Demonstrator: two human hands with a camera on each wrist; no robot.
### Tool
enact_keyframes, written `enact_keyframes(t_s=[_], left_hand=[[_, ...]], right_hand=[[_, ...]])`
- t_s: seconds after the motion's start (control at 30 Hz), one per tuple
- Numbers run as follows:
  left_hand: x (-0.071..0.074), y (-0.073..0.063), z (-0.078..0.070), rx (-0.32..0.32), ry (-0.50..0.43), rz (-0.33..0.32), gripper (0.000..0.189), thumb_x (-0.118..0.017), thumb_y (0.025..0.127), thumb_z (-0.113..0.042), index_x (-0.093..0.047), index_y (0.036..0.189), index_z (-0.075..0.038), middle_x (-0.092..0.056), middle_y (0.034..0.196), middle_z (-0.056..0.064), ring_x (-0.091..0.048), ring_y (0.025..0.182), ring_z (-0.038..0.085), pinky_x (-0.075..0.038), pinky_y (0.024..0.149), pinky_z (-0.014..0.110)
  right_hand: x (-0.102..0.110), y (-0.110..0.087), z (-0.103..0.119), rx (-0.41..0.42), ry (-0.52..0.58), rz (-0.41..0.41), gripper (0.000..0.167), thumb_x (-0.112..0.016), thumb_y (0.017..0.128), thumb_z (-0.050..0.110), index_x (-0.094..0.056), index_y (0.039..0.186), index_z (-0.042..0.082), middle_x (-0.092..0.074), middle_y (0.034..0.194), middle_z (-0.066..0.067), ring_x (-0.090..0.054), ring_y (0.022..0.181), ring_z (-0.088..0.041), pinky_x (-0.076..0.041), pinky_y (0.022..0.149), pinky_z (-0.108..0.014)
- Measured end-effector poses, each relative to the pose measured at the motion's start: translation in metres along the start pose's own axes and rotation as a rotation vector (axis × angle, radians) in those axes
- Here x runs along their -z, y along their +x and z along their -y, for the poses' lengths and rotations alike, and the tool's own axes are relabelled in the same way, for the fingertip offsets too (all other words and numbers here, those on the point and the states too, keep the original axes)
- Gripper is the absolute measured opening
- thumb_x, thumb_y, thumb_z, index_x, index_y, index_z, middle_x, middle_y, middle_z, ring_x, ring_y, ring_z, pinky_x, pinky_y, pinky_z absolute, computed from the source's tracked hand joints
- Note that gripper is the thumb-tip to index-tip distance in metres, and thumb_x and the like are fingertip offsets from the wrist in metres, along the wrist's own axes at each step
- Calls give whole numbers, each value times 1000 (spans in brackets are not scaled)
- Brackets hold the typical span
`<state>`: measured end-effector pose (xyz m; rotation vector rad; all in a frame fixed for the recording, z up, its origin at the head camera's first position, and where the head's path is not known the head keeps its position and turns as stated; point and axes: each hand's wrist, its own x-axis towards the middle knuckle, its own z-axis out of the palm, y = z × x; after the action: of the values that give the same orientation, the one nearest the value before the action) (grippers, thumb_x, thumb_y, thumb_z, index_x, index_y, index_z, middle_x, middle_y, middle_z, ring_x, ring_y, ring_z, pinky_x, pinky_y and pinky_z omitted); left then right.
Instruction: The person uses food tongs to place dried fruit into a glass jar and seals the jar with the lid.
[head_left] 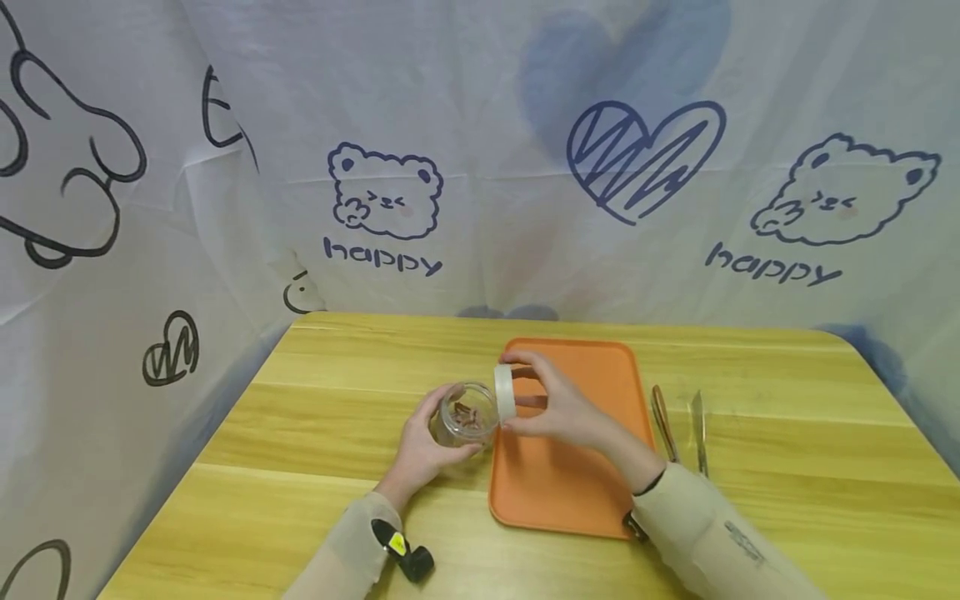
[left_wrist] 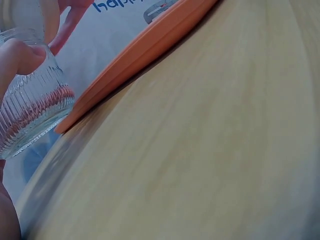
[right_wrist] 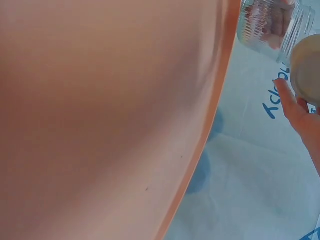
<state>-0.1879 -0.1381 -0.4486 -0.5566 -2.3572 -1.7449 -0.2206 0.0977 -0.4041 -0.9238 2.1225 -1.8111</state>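
Note:
My left hand (head_left: 423, 450) grips a clear ribbed glass jar (head_left: 450, 432) left of the orange tray, fingers and thumb around its sides. Small reddish-brown pieces (head_left: 467, 415) lie at the bottom of the jar; the left wrist view shows them as a low layer behind the glass (left_wrist: 40, 82). My right hand (head_left: 566, 408) holds a round whitish lid (head_left: 505, 392) by its edge, thumb below and fingers above. The lid stands on edge beside the jar's open mouth. In the right wrist view the lid (right_wrist: 307, 70) shows its flat face near the jar.
An orange tray (head_left: 555, 492) lies under my right forearm. Right of it are a brown-handled utensil (head_left: 663, 425) and a slim shiny knife-like utensil (head_left: 701, 429), both partly behind the sleeve. The wooden table (head_left: 322, 417) meets a printed white cloth (head_left: 510, 233) behind.

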Motion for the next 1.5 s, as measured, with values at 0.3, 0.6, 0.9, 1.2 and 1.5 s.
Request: enact_keyframes(t_s=[0.3, 0.6, 0.9, 1.2, 1.5], left_hand=[[0, 1, 0, -4, 19, 8, 81, -88, 62, 0, -49, 134, 1, -53, 131, 18, -47, 122, 38, -31, 108, 49], [-3, 2, 35, 19, 31, -7, 86, -88, 61, -2, -47, 137, -7, -53, 133, 12, -46, 122, 29, -30, 109, 52], [-3, 1, 39, -2, 36, 4, 85, -89, 62, -11, -49, 137, -14, -54, 132, 4, -47, 123, 25, -31, 108, 51], [-3, 2, 39, -1, 30, -4, 87, -91, 59, -10, -50, 135, -14, -54, 130, 3, -47, 122, 24, -31, 108, 49], [0, -1, 7, -1, 10, 40, 82, -88, 62, -3, -49, 134, -4, -54, 130, 12, -47, 120, 27, -33, 106, 51]], right_hand=[[-12, 17, 3, 100, -291, 26, 83, -85, 71, 14, -41, 141, 5, -47, 137, -6, -45, 117, -22, -50, 92, -41], [-26, 27, 2, 150, -508, 69, 93, -86, 68, 25, -37, 145, 7, -45, 141, -5, -36, 127, -25, -44, 94, -41], [-31, 27, -4, 113, -454, 91, 95, -86, 68, 24, -35, 146, 7, -42, 143, -7, -36, 128, -24, -44, 96, -41], [-20, 20, -7, 61, -400, 115, 95, -88, 69, 22, -34, 145, 5, -36, 146, -11, -37, 130, -24, -39, 105, -45], [-13, 19, -2, 77, -483, 181, 82, -84, 74, 16, -40, 141, 2, -44, 140, -12, -43, 126, -26, -42, 103, -44]])
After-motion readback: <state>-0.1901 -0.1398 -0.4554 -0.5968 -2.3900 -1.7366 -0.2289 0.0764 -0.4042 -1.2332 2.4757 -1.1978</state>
